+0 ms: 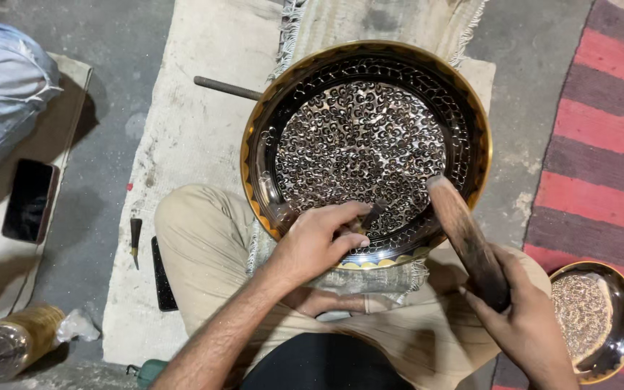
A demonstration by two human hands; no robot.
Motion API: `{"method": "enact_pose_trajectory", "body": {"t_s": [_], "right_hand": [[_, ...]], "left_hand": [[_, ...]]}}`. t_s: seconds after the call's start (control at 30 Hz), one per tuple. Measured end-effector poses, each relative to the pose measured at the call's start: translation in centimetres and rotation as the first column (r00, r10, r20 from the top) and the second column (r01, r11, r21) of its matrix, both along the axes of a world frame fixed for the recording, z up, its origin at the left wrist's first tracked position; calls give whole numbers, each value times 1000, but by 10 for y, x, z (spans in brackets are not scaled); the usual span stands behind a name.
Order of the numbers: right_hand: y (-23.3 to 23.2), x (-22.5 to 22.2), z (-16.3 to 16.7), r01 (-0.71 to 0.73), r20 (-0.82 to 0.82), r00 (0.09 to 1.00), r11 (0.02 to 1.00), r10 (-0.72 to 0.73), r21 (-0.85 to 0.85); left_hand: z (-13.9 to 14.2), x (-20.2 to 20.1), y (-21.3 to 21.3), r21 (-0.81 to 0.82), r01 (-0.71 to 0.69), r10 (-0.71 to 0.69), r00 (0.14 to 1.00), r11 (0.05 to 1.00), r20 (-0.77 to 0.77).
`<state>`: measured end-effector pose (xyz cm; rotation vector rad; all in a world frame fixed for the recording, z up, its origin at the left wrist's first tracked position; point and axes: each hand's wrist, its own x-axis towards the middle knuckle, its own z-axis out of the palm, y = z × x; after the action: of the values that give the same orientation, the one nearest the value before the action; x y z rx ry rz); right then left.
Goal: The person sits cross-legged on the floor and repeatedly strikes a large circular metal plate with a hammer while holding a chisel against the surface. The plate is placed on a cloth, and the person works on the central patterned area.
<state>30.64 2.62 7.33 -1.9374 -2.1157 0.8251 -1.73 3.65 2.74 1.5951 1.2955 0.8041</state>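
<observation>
Person sits cross-legged on the floor, beige trousers, dark shirt at bottom edge. Right hand is closed round the lower end of a worn wooden mallet; mallet slants up-left, its head just over the inner wall of the big engraved bowl. Left hand is curled shut on a small dark chisel, tip set on the bowl's inner wall nr the near rim. Bowl sits on the lap, tilted toward the camera, gold rim w/ scalloped border, dark inside w/ dense silver-coloured pattern. A fringed cloth lies under it, over the knees.

Near right: smaller engraved bowl on a red and dark striped rug. Near left: brass-coloured vessel lying on its side, w/ a small tool on the grey floor beyond it. Further left: dark phone on a mat, beside another person's knee in ripped jeans. Behind the big bowl: thin rod on a pale mat.
</observation>
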Motion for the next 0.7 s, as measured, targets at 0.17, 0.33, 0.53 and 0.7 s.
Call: {"method": "enact_pose_trajectory", "body": {"t_s": [0.17, 0.33, 0.53, 0.7], "right_hand": [[18, 14, 6, -93, 133, 987, 996, 91, 9], [54, -3, 33, -134, 251, 961, 990, 121, 36], [71, -21, 49, 142, 15, 990, 973, -141, -180], [67, -15, 39, -160, 266, 952, 987, 151, 15]], "left_hand": [[-3, 1, 4, -146, -9, 1, 999, 989, -55], [-4, 2, 2, -95, -33, 30, 999, 995, -37], [-9, 1, 2, -106, -52, 48, 998, 993, -41], [-12, -2, 0, -125, -52, 51, 999, 991, -13]]}}
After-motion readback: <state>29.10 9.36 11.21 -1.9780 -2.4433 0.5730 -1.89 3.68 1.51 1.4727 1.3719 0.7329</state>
